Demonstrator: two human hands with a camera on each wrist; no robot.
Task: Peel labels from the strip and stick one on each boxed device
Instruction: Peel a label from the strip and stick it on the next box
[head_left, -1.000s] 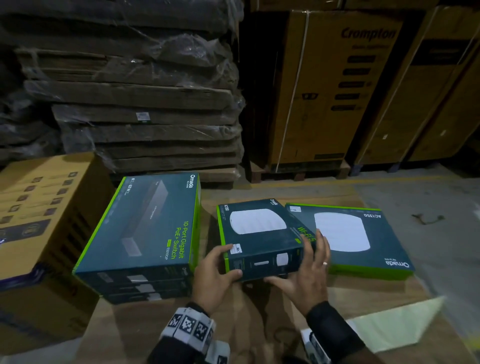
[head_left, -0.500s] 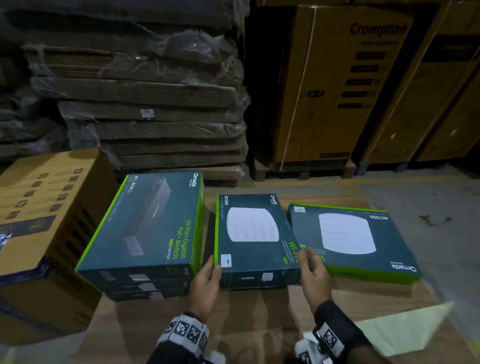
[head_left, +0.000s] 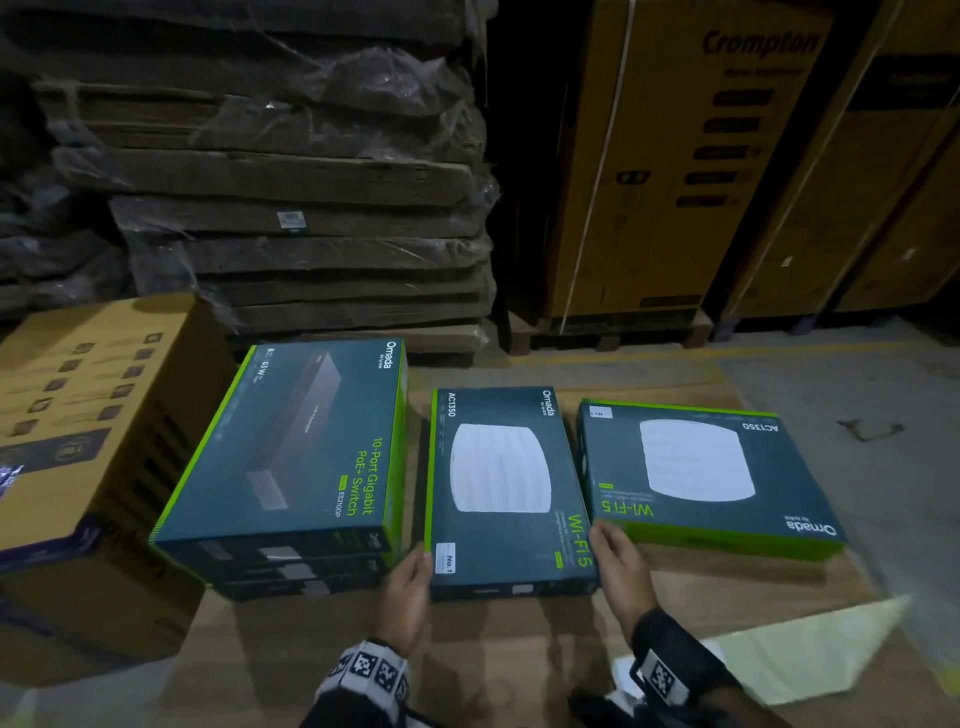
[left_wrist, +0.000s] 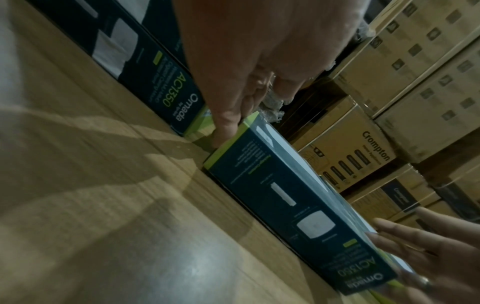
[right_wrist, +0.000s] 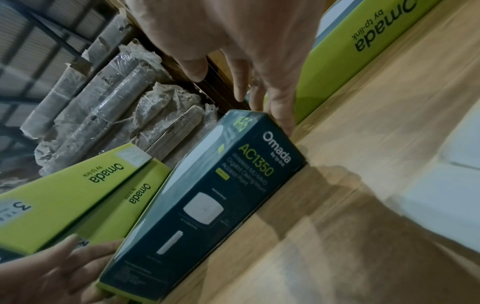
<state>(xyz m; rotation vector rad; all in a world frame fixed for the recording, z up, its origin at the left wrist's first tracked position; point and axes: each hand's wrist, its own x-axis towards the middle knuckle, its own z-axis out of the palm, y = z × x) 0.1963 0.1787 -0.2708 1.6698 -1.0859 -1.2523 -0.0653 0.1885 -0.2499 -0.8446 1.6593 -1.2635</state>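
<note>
Three lots of dark teal Omada boxes lie on a cardboard surface (head_left: 519, 670). The middle AC1350 box (head_left: 501, 488) lies flat, with a small white label (head_left: 445, 557) at its near left corner. My left hand (head_left: 410, 584) presses straight fingers against that box's near left side (left_wrist: 259, 185). My right hand (head_left: 618, 561) touches its near right corner (right_wrist: 249, 131) with straight fingers. The right AC1350 box (head_left: 696, 467) carries a label (head_left: 601, 413) at its far left corner. A stack of three switch boxes (head_left: 291, 452) stands left.
A pale sheet (head_left: 810, 654) lies at the near right by my right wrist. A yellow carton (head_left: 78, 441) stands at the left. Wrapped flat cardboard (head_left: 291, 208) and tall Crompton cartons (head_left: 675, 156) rise behind. Concrete floor (head_left: 857, 395) lies to the right.
The middle box, held tilted up in both hands a second ago, now lies flat between its neighbours. Both hands have slid to its near corners.
</note>
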